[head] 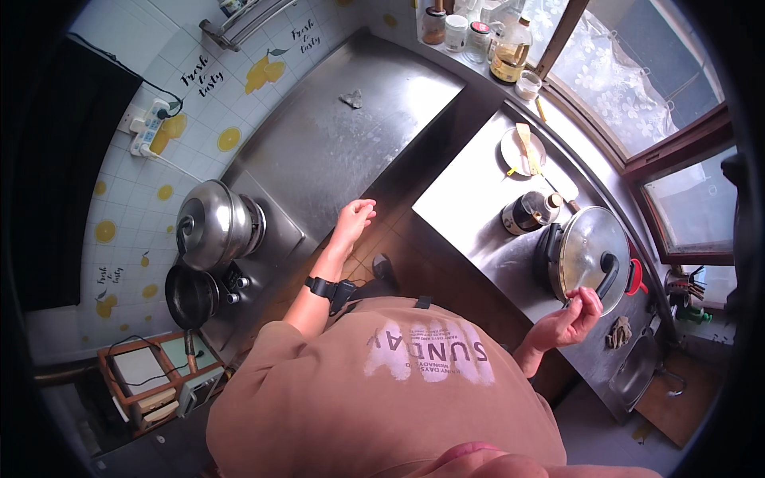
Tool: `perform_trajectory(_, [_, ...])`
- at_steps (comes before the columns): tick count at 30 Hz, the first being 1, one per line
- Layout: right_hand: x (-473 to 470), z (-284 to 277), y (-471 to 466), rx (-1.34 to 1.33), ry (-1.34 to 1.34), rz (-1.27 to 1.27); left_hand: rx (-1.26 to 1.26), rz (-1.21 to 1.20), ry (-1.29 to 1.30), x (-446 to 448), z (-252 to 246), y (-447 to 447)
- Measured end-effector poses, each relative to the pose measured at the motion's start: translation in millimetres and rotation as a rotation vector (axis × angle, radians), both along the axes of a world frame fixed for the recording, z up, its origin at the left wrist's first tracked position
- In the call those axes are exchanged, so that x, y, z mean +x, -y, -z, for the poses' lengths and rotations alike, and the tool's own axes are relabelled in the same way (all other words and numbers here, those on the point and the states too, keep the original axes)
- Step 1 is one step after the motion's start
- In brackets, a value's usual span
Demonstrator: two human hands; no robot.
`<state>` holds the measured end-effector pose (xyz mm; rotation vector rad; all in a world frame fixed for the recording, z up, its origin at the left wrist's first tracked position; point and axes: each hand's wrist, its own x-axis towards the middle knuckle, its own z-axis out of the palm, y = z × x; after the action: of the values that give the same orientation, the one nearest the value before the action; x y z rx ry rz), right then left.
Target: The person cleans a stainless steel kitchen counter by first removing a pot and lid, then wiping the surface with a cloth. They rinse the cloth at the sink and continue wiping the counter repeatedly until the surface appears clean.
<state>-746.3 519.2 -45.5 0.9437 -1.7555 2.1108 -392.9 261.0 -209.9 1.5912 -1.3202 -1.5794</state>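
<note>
My left hand (354,224) hangs over the near edge of the left steel counter (317,131), its fingers loosely curled, nothing visible in it. A black band is on that wrist. My right hand (571,321) is raised at the near side of a pot with a glass lid (588,251). Its thumb and fingertips are drawn together, with no object seen in them. In the picture they overlap the lid's rim, below the black lid handle (609,278); contact cannot be told. Beyond the pot stand a bottle of dark sauce (526,214) and a white plate (513,149) bearing a wooden spatula (526,143).
At left, a wok with a domed metal lid (206,224) and a frying pan (188,296) sit on the stove. A grey rag (352,98) lies on the left counter. A cloth (620,333) lies near the sink (633,367). An oil jug (511,54) and jars line the windowsill.
</note>
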Motion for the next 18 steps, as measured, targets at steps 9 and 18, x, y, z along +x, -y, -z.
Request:
perform_trajectory(9, [177.1,184.5,410.8,0.739,-0.114,-1.021,-0.137,-0.107,0.774,142.8,83.2,110.8])
perform_trajectory(18, [240.2,305.6,648.2,1.201,-0.728,-1.010,0.198,0.042,0.982,150.3,81.2,191.7])
